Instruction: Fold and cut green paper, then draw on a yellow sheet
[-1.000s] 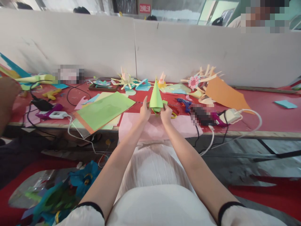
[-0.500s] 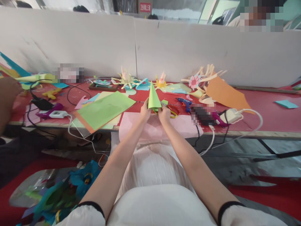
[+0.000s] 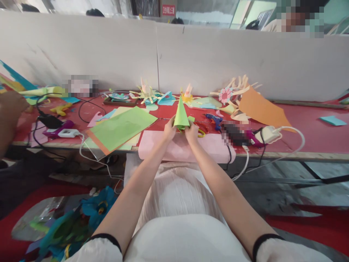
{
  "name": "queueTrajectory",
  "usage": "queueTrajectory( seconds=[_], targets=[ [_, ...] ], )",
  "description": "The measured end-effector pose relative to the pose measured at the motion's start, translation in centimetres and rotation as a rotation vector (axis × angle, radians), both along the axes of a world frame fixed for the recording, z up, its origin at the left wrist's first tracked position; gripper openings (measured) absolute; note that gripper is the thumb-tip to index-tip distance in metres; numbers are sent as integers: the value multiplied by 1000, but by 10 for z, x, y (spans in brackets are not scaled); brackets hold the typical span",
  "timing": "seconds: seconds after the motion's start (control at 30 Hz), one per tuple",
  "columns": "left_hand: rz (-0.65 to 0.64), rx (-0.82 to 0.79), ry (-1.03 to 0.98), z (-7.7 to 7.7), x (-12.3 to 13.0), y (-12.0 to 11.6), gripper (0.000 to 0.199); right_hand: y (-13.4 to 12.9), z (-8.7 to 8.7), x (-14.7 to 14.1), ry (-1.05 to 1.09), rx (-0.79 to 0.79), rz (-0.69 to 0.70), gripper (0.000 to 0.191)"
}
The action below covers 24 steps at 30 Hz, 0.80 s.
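Note:
A light green paper cone (image 3: 181, 114) stands point-up between both my hands, above a pink paper sheet (image 3: 212, 145) that hangs over the table's near edge. My left hand (image 3: 169, 131) grips the cone's lower left edge. My right hand (image 3: 192, 134) pinches its lower right edge. Both are closed on the cone's base. Scissors with yellow and red handles (image 3: 201, 129) lie just right of my right hand.
Green and orange sheets (image 3: 120, 127) lie to the left on the red table (image 3: 308, 125). A blue glue gun (image 3: 214, 119), a power adapter with white cable (image 3: 268, 134), paper flowers (image 3: 226, 95) and an orange sheet (image 3: 259, 109) are to the right. A white partition (image 3: 191, 58) stands behind. Another person's arm (image 3: 8, 116) is at far left.
The cone tilted slightly left, then came back upright, while both hands shifted their grip at its base. The pink sheet's hanging edge rose a little.

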<state>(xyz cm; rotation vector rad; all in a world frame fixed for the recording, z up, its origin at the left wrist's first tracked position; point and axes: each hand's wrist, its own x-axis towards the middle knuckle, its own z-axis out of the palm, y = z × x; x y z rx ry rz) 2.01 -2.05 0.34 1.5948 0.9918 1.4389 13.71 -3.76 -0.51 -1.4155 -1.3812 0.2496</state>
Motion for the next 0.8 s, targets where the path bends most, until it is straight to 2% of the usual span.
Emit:
queueTrajectory(
  seconds=[0.17, 0.33, 0.47, 0.57, 0.67, 0.8],
  targets=[
    [35, -10, 106, 0, -1, -1, 61, 1, -1, 2, -1, -23, -84, 25],
    [47, 59, 83, -3, 0, 0, 43, 1, -1, 1, 15, -7, -57, 27],
    [98, -21, -3, -7, 1, 1, 29, 1, 0, -1, 30, 5, 9, 24],
    [78, -53, 9, -6, 1, 0, 28, 1, 1, -1, 15, -13, 37, 24],
    [31, -9, 60, -2, 0, -3, 32, 1, -1, 0, 27, -13, 14, 28],
    [66, 30, 43, 0, 0, -4, 34, 2, -3, 1, 47, -9, -37, 34]
  ],
)
